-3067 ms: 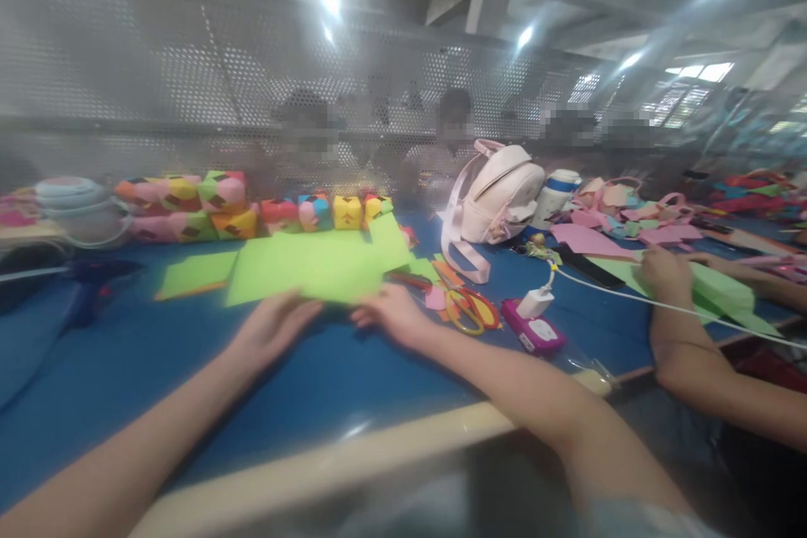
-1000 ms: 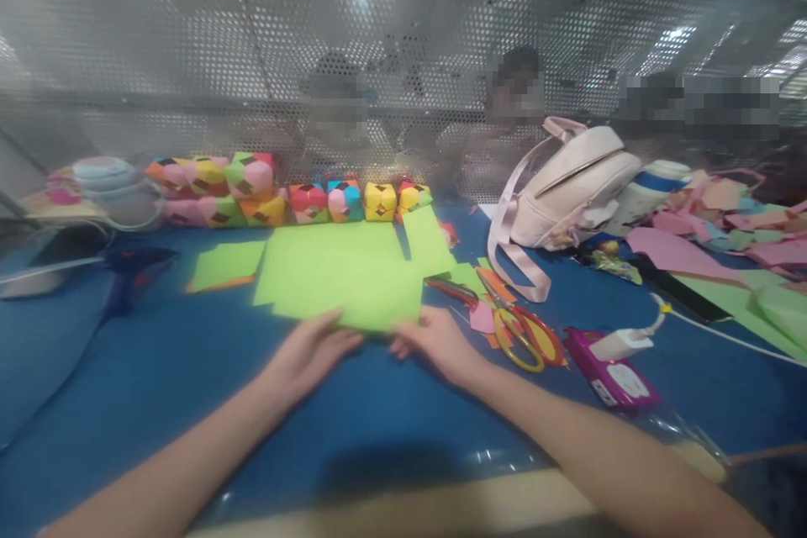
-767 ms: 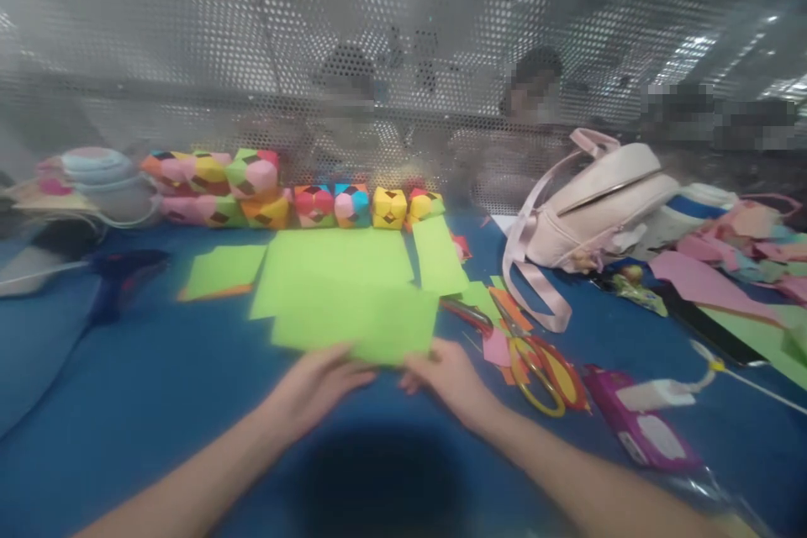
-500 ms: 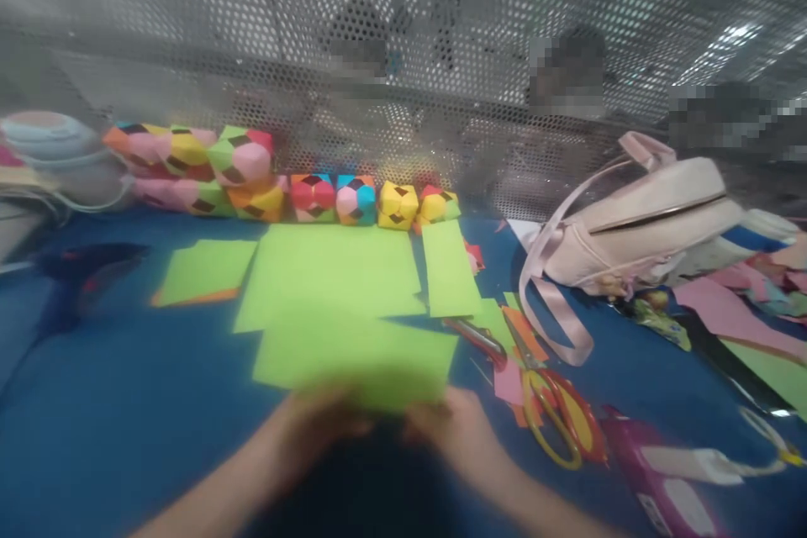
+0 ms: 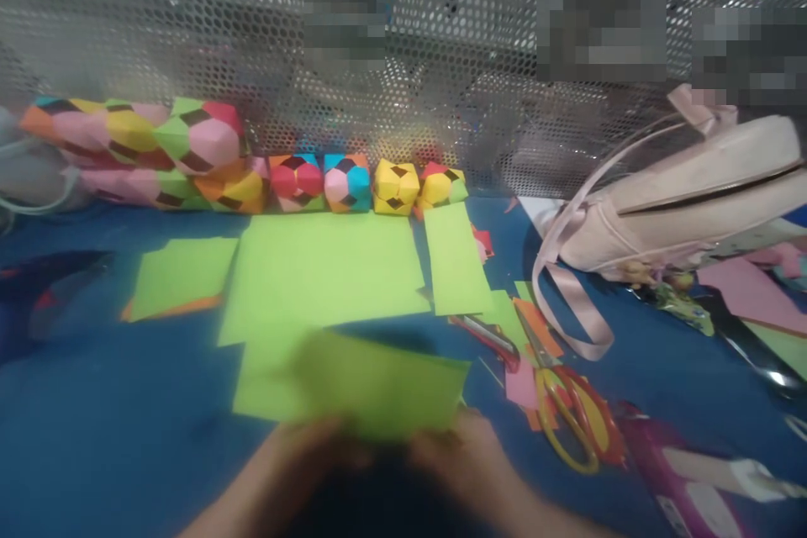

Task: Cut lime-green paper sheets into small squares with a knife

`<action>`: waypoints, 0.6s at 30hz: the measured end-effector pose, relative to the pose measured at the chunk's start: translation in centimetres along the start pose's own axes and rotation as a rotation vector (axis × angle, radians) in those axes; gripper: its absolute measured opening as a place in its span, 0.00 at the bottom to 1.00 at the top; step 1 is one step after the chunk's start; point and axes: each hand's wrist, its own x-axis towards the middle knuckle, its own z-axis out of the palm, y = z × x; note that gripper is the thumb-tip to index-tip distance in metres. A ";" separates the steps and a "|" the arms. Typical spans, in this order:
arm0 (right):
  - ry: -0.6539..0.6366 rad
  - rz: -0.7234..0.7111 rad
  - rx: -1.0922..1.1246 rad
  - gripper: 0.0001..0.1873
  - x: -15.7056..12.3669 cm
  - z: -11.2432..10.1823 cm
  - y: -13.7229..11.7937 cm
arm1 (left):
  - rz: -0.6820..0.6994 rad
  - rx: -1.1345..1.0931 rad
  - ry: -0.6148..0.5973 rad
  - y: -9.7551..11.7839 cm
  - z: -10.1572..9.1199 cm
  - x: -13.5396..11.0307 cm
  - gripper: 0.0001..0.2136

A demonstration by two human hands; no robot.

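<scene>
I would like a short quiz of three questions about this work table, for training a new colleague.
1. Choose one. What do the left hand and the right hand hold between them?
A) a folded yellow paper block
B) a bright green rectangular paper sheet
C) a purple box

2. True or false? Neither hand holds the metal scissors with yellow and red handles.

3. Fill in: the pale pink fabric backpack is at the ____ side of the picture.

Key: 1. B; 2. True; 3. right.

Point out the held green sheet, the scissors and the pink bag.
Held green sheet [image 5: 402, 387]: head view, middle of its face.
Scissors [image 5: 548, 369]: head view, where handles meet blades.
Pink bag [image 5: 684, 225]: head view, body below the zip.
</scene>
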 end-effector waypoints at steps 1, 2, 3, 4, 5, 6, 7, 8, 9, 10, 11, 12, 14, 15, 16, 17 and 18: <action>0.002 -0.015 -0.013 0.12 0.0 0.0 0.0 | 0.025 0.020 0.012 0.0 0.0 0.0 0.11; 0.003 -0.026 -0.024 0.12 0.0 0.0 0.0 | 0.050 0.039 0.024 0.1 0.0 -0.1 0.12; 0.004 -0.033 -0.030 0.12 0.1 -0.1 0.0 | 0.073 0.054 0.036 0.1 0.1 -0.1 0.13; 0.009 -0.041 -0.028 0.12 0.1 -0.1 -0.1 | 0.091 0.064 0.047 0.2 0.2 -0.1 0.15; 0.013 -0.048 -0.023 0.12 0.1 -0.1 -0.2 | 0.108 0.072 0.055 0.3 0.3 -0.1 0.15; 0.015 -0.054 -0.021 0.12 0.1 -0.1 -0.4 | 0.129 0.082 0.067 0.4 0.5 -0.2 0.15; 0.018 -0.059 -0.023 0.12 0.1 -0.2 -0.7 | 0.153 0.093 0.082 0.5 0.7 -0.2 0.15; 0.023 -0.061 -0.027 0.12 0.1 -0.2 -1.0 | 0.176 0.102 0.101 0.6 0.9 -0.3 0.14; 0.032 -0.056 -0.036 0.13 0.1 -0.2 -1.4 | 0.197 0.108 0.122 0.7 1.1 -0.3 0.12; 0.045 -0.047 -0.033 0.13 0.1 -0.3 -1.8 | 0.209 0.108 0.140 0.8 1.3 -0.4 0.10; 0.057 -0.041 -0.014 0.13 0.1 -0.3 -2.2 | 0.212 0.104 0.147 0.9 1.5 -0.5 0.08; 0.075 -0.049 0.014 0.13 0.1 -0.4 -2.6 | 0.207 0.096 0.139 1.0 1.7 -0.5 0.06; 0.072 -0.065 0.054 0.11 0.1 -0.6 -3.3 | 0.189 0.087 0.089 1.2 2.0 -0.6 0.05; 0.066 -0.060 0.083 0.11 0.0 -0.7 -3.6 | 0.189 0.090 0.067 1.2 2.1 -0.7 0.05; 0.054 -0.044 0.123 0.11 0.0 -0.7 -3.8 | 0.193 0.097 0.054 1.2 2.2 -0.8 0.04; 0.048 -0.024 0.169 0.11 0.0 -0.7 -4.0 | 0.204 0.104 0.052 1.2 2.3 -0.8 0.04; 0.045 -0.007 0.219 0.12 -0.1 -0.7 -4.1 | 0.220 0.110 0.054 1.1 2.5 -0.9 0.04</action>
